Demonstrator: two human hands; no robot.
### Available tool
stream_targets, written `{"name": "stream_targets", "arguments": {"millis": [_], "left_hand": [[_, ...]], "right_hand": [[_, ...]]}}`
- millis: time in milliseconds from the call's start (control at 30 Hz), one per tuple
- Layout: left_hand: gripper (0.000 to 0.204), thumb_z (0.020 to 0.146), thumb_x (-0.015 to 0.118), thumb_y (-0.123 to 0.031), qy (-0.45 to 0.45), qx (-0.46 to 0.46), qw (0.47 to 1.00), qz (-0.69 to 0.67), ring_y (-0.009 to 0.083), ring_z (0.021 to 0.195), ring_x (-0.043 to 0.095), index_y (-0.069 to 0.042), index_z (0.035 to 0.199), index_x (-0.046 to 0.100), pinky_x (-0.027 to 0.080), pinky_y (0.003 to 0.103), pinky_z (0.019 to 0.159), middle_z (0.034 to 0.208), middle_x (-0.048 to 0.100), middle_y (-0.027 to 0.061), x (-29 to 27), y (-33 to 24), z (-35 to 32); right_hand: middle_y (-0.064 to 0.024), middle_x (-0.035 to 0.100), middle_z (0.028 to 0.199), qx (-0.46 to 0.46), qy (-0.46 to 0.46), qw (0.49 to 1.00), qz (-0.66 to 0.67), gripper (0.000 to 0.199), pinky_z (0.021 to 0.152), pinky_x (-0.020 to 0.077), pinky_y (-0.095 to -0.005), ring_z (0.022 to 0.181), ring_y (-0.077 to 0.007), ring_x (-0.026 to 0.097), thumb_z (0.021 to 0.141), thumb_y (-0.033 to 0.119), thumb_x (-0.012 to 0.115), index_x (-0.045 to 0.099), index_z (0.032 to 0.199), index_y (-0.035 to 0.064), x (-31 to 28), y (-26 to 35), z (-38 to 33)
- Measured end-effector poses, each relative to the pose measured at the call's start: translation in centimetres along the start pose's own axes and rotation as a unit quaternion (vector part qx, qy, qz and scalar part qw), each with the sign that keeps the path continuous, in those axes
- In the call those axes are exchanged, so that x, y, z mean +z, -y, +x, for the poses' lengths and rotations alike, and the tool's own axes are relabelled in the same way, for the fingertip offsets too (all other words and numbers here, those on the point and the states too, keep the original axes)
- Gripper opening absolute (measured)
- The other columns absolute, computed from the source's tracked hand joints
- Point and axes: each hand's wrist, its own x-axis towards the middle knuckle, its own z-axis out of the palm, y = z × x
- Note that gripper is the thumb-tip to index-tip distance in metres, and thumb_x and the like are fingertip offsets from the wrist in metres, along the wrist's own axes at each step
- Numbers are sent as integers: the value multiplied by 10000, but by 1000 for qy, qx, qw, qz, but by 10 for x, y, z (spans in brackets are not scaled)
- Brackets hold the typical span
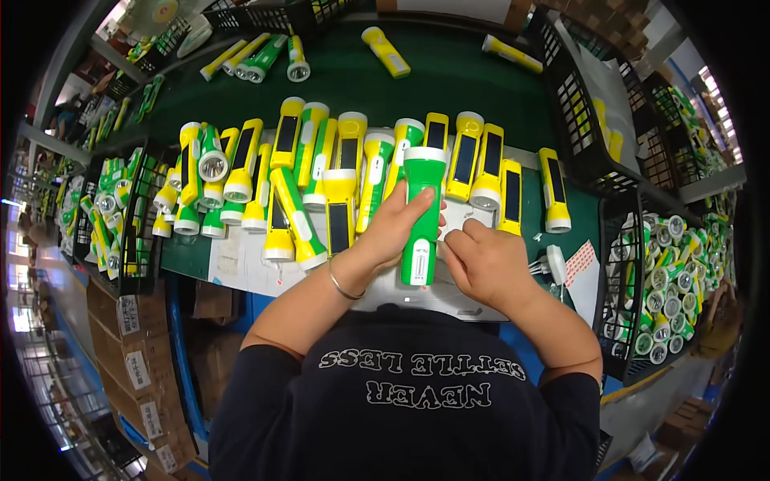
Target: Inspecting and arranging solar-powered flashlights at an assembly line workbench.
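My left hand [391,228] is wrapped round a green flashlight [423,215] with a white head rim, held upright in front of my chest, its head pointing away from me. Close to the flashlight's right side, my right hand [491,263] is closed with the fingers curled in. Whatever its fingertips pinch, if anything, is hidden. Just beyond both hands lie several yellow flashlights [339,220] with dark solar panels, mixed with yellow-and-green ones [374,180]. A white plug-like piece with metal prongs [553,264] and a sheet of red stickers [581,263] lie right of my right hand.
A white sheet [241,258] covers part of the green table [337,72]. More flashlights [386,53] lie at the far side. Black crates flank me: a left crate [146,232] and a right crate [631,256], both filled with flashlights. Cardboard boxes [132,353] are stacked lower left.
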Motion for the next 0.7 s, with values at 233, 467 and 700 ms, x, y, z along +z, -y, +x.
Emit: {"name": "stream_targets", "arguments": {"millis": [233,467,700], "left_hand": [[467,943,303,-485,-5,42,997,69,116,766,550,-68,1105,437,467,250,660,884,549,64,-14,6,-13],[560,920,304,-542,24,34,998,-43,146,724,556,-36,1051,506,479,274,652,822,573,88,-27,-7,-9],[358,883,563,-205,-3,27,986,165,91,788,531,-23,1152,411,451,229,674,904,537,46,-13,-5,-28]], "right_hand": [[-34,450,594,-121,33,991,45,137,415,402,-327,456,-201,495,708,182,643,527,668,120,11,4,-5],[-38,461,573,-144,-86,975,143,277,391,344,-315,432,-215,464,624,217,759,502,597,119,33,21,-25],[14,356,547,194,-31,892,407,415,458,296,-249,525,-64,323,771,165,690,341,571,62,52,-8,-9]]}}
